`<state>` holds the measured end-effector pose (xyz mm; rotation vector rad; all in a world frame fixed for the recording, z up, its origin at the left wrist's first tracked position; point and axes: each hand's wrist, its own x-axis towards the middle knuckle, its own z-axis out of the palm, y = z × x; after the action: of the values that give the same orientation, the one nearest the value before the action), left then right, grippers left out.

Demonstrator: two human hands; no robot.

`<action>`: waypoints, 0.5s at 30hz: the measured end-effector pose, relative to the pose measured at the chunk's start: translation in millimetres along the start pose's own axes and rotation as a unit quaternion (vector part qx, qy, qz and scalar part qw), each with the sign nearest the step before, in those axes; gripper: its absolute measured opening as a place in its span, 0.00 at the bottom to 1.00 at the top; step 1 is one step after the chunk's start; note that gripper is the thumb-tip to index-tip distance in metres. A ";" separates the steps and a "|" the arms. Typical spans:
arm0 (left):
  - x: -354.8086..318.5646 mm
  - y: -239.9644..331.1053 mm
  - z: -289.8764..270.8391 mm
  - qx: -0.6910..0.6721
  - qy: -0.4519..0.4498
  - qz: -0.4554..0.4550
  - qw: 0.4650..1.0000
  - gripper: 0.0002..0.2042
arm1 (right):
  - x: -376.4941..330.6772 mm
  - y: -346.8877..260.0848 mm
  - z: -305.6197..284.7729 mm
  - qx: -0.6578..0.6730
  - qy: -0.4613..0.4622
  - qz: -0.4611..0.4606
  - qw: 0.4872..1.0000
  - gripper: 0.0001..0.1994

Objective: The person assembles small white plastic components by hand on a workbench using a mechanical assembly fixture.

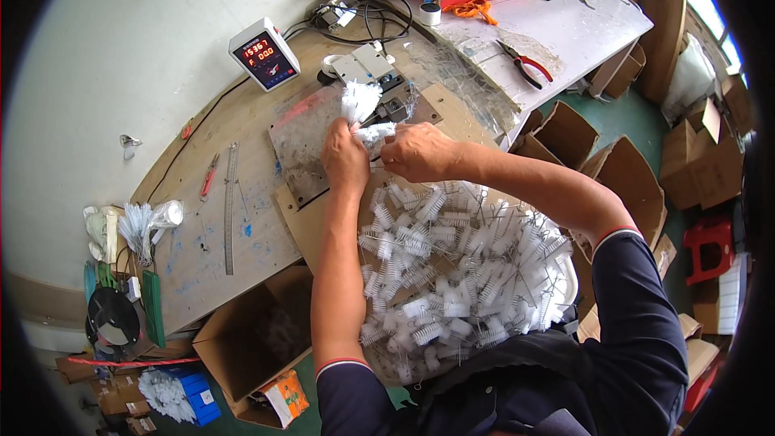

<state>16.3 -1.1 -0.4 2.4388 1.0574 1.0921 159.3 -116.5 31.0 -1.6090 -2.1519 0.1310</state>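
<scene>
Clearly, a white tub (571, 289) between the forearms is heaped with loose white brushes (436, 274); at lower left, a blue bin (202, 400) holds white pieces (165, 394). Over the counter (190, 278), the left hand (345, 157) has its fingers closed round the base of a bristle bunch (361, 102) pointing away from the person. The right hand (421, 153) has its fingers pinched on a short brush (374, 132) lying crosswise.

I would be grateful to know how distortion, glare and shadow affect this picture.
Head view: the fisheye lens curves the wooden workbench's far edge, and the frame's rim goes black; head view: the window glares upper right, the white brush bundle in the left hand looks washed out, the open cardboard box is shadowed inside.
</scene>
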 end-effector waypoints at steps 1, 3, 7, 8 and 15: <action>0.3 0.9 0.4 0.001 -0.004 0.006 1.000 0.03 | -2.2 0.6 0.1 -0.004 0.003 -0.002 1.000 0.09; 0.7 2.6 0.9 0.002 -0.007 0.013 1.000 0.03 | -3.1 4.0 4.6 -0.012 0.009 0.002 1.000 0.08; -1.2 7.7 -1.1 0.015 -0.016 0.051 0.998 0.03 | -1.9 9.8 0.0 -0.046 -0.027 0.089 0.995 0.09; -1.8 9.2 -2.0 0.029 -0.027 0.053 0.998 0.03 | -3.2 11.0 -3.7 -0.046 -0.027 0.089 0.995 0.09; -2.8 14.3 -4.1 0.131 -0.076 0.067 0.986 0.07 | -11.4 17.6 -16.9 -0.045 -0.021 0.171 0.984 0.11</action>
<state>19.4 -13.3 8.0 2.7853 1.0584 0.8309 184.2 -124.7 37.0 -2.0357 -1.9155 0.1769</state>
